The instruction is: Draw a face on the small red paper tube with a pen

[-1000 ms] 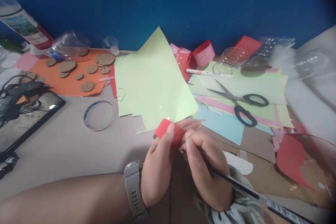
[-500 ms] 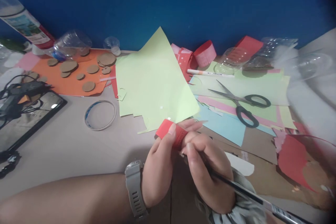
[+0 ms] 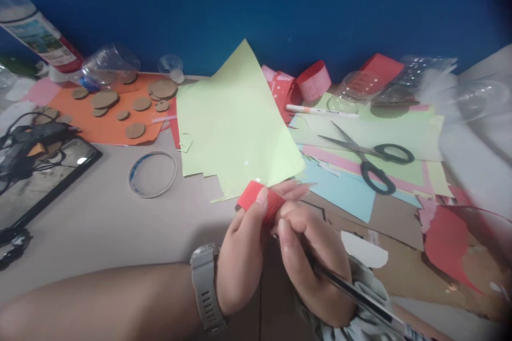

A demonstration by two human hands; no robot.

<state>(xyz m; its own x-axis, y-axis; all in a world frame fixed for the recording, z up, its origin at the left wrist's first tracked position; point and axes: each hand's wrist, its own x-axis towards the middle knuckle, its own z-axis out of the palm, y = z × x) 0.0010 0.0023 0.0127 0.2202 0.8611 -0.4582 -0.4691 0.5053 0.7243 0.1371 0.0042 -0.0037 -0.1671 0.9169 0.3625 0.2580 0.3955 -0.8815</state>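
My left hand point(image 3: 242, 266), with a grey watch on its wrist, grips a small red piece of paper point(image 3: 251, 195), its thumb pressed on top. Dark marks show along the right part of the red piece. Close beside it, my right hand point(image 3: 320, 261) is closed round a black pen point(image 3: 360, 298), whose tip end points at the red piece; the very tip is hidden by the fingers. Just beyond both hands lies a large pale green sheet point(image 3: 236, 122) with a notched lower edge.
Scissors point(image 3: 360, 152) lie on coloured paper at the right, near a white marker point(image 3: 322, 111). A tape ring point(image 3: 152, 175) rests at the left. Cardboard discs point(image 3: 104, 99) sit on an orange sheet point(image 3: 92, 130). A phone-like black device point(image 3: 52, 181) with cables is at far left.
My right hand and the pen have shifted slightly left, toward the red paper. My left hand keeps its hold and has hardly moved.
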